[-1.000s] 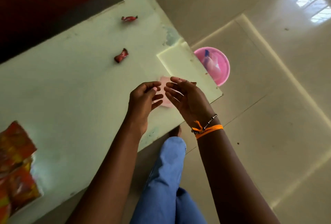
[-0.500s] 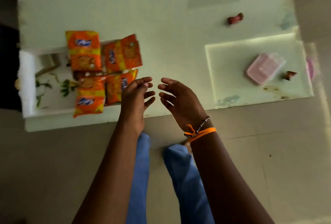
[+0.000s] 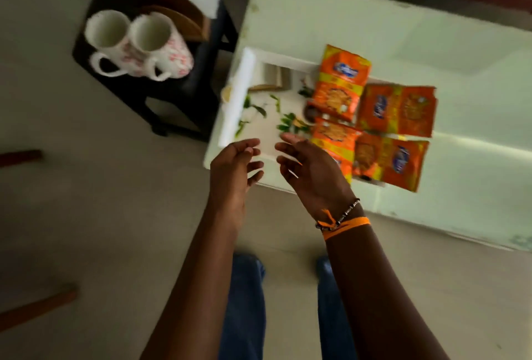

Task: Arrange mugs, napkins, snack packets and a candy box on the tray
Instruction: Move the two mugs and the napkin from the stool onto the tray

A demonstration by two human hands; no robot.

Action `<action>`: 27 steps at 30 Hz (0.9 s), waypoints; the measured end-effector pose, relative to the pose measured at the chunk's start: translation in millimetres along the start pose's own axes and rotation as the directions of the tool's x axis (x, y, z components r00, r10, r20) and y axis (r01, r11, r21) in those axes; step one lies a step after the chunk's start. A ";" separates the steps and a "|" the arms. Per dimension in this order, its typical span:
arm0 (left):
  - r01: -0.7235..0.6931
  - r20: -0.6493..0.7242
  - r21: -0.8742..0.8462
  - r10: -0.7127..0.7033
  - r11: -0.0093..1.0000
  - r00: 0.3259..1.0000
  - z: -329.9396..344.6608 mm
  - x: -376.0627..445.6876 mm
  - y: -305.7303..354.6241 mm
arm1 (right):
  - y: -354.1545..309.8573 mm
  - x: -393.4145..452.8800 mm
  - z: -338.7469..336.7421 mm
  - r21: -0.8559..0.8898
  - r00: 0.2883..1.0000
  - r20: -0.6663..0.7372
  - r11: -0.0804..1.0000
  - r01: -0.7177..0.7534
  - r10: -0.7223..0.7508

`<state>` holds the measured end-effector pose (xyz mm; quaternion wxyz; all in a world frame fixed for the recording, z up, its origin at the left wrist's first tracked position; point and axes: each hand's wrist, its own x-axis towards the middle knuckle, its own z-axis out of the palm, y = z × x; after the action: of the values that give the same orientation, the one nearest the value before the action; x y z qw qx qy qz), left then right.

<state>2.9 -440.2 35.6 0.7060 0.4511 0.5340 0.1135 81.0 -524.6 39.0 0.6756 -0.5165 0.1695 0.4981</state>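
Hovering empty-handed over the tray (image 3: 244, 77)

Left hand (image 3: 233, 164) and right hand (image 3: 311, 172) are held loosely open, nothing gripped; four snack packets (image 3: 371, 118) are laid on it, mugs (image 3: 138, 43) parked on the side stool (image 3: 198, 72).

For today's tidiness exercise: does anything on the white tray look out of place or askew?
Yes. The four orange snack packets lie crowded at the white floral tray's right end, some overhanging its edge onto the pale green table.

A pale green table (image 3: 431, 28) stands on a smooth beige floor (image 3: 86, 215), its paint worn along the edges. Beside its left end sits a small black stool (image 3: 201, 72). Two reddish-brown wooden pieces (image 3: 37, 308) show at the left edge. The room is dim.
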 end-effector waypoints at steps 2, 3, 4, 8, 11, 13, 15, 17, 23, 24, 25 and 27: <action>-0.016 -0.022 0.011 0.017 1.000 1.000 -40.9 16.7 14.1 | 17.0 13.5 38.5 -0.032 1.000 0.025 0.999 -0.009 0.010; -0.021 -0.044 0.017 0.022 1.000 0.999 -59.4 25.8 20.8 | 24.4 20.4 55.7 -0.042 0.999 0.037 0.999 -0.018 0.019; -0.026 -0.063 0.016 0.027 1.000 0.998 -73.0 33.6 27.1 | 29.7 26.4 68.6 -0.048 0.998 0.048 0.999 -0.024 0.026; -0.029 -0.136 -0.053 0.022 0.998 0.991 -116.3 68.4 51.5 | 41.0 52.4 121.5 -0.097 0.996 0.084 0.995 -0.035 0.043; 0.001 -0.180 -0.095 -0.018 0.995 0.983 -132.8 93.3 68.4 | 35.5 71.3 153.6 -0.161 0.996 0.082 0.987 -0.010 0.023; -0.017 -0.237 -0.120 -0.012 0.993 0.971 -141.0 114.4 81.7 | 26.9 86.9 174.7 -0.236 0.996 0.083 0.972 0.010 0.011; -0.042 -0.302 -0.120 0.004 0.992 0.953 -150.2 137.8 94.4 | 21.1 102.6 192.3 -0.332 0.998 0.064 0.942 0.046 -0.026; -0.065 -0.348 -0.065 0.038 0.996 0.937 -161.6 161.1 104.7 | 21.4 118.2 207.2 -0.441 0.997 0.036 0.894 0.081 -0.072; -0.131 -0.358 0.249 0.217 0.960 0.908 -185.6 207.5 113.9 | 36.9 153.6 236.8 -0.609 0.964 -0.014 0.767 0.201 -0.264; -0.142 -0.359 0.318 0.258 0.937 0.897 -188.5 213.5 115.6 | 39.2 157.9 239.8 -0.625 0.958 -0.028 0.753 0.205 -0.284; -0.134 -0.360 0.383 0.281 0.914 0.890 -192.5 220.6 118.0 | 42.0 162.6 243.3 -0.651 0.950 -0.049 0.731 0.204 -0.308; -0.092 -0.320 0.469 0.266 0.879 0.909 -200.6 230.7 122.4 | 47.4 170.5 248.9 -0.695 0.926 -0.108 0.694 0.189 -0.361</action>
<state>-36.3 -119.1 -26.4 0.4553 0.6180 0.6256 0.1393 45.8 -225.4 -11.1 0.4850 -0.8001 -0.0225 0.3524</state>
